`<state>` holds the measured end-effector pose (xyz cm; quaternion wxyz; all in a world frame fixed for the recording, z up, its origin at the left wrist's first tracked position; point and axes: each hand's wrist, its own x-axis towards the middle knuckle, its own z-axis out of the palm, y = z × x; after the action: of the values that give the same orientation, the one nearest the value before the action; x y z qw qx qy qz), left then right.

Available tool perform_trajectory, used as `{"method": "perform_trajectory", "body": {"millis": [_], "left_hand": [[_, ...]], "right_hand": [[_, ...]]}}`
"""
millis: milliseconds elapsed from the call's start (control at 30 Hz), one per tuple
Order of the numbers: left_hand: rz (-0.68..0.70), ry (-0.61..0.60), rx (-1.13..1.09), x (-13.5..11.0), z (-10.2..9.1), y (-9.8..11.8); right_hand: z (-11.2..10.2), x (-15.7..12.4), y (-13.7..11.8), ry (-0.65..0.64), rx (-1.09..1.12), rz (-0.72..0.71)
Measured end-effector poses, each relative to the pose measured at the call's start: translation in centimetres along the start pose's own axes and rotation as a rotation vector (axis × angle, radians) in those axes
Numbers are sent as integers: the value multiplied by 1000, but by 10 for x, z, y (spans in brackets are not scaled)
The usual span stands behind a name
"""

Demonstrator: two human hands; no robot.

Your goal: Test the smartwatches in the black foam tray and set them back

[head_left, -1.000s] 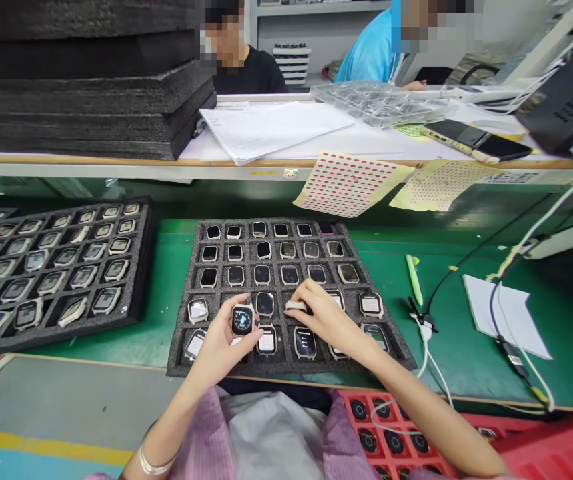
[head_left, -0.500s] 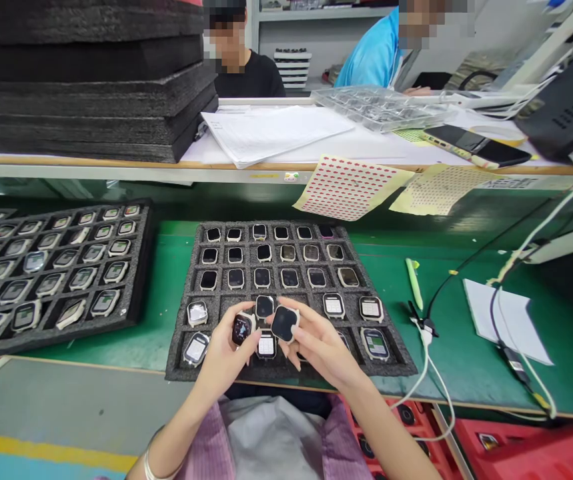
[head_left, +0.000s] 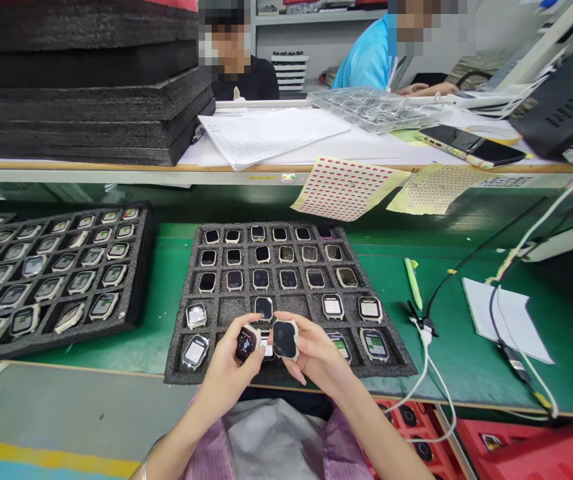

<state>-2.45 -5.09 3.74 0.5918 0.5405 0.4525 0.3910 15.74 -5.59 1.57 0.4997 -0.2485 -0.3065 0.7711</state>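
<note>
My left hand (head_left: 232, 363) is closed on a smartwatch body (head_left: 247, 343) with a lit dark face. In my right hand (head_left: 319, 353) is another smartwatch body (head_left: 285, 339), light-cased, its screen dark. Both are held side by side above the near part of a black foam tray (head_left: 176, 343). Rows of strapless watches sit in the tray's compartments, some with dark screens, some lit white. A watch with a white screen (head_left: 269, 349) lies partly hidden behind my hands. Just beyond my fingers is a dark-screened watch (head_left: 264, 308).
A second foam tray of watches (head_left: 139, 267) lies to the left. Stacked black foam (head_left: 86, 100), papers (head_left: 266, 133) and a phone (head_left: 471, 145) occupy the shelf. A green pen (head_left: 413, 283) and cables (head_left: 429, 327) are on the right. Two people sit across.
Both hands have come slightly lower and nearer my body, still holding the two watches. The right watch has turned more upright. Behind the shelf, the blue-sleeved person's hands show more.
</note>
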Motion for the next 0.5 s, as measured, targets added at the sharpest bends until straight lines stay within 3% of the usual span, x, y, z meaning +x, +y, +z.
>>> {"method": "perform_trajectory", "body": {"millis": [100,500], "left_hand": [[-1,-23,104,0,0,0],[55,-76,170,-1,-1,-6]], "right_hand": [[-2,-2,3,19,-17,-20],[1,-4,4,48,-90,-25]]}}
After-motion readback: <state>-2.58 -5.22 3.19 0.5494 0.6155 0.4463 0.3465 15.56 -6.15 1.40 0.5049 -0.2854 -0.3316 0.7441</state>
